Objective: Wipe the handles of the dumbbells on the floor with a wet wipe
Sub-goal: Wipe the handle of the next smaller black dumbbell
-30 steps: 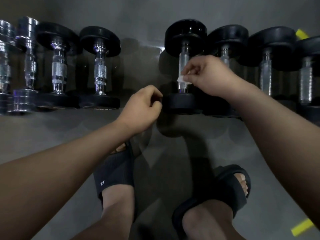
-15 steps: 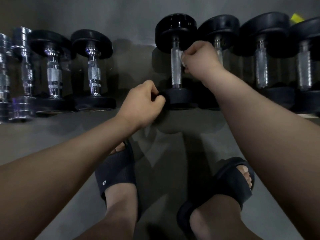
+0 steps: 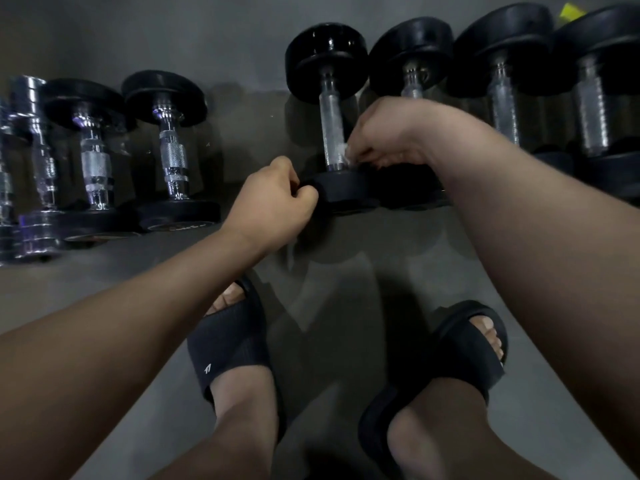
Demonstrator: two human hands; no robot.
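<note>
- A person crouches over a row of dumbbells on the floor [image 3: 346, 271], working on the black dumbbell [image 3: 327, 57] in the middle.
- The right hand [image 3: 388, 136] pinches a white wipe [image 3: 343, 150] against the lower end of the dumbbell's handle [image 3: 330, 123], just above the near disc [image 3: 346, 194].
- The left hand [image 3: 273, 206] is curled at that disc's rim and appears to grip it, though shadow hides the fingertips.
- The step in hand is probably wiping this handle, with the stroke at its near end.
- The next move likely calls for running the wipe round the bar's far side, then shifting to the neighbour [image 3: 412, 53] on the right.
- No wipe packet or bin is in view.
</note>
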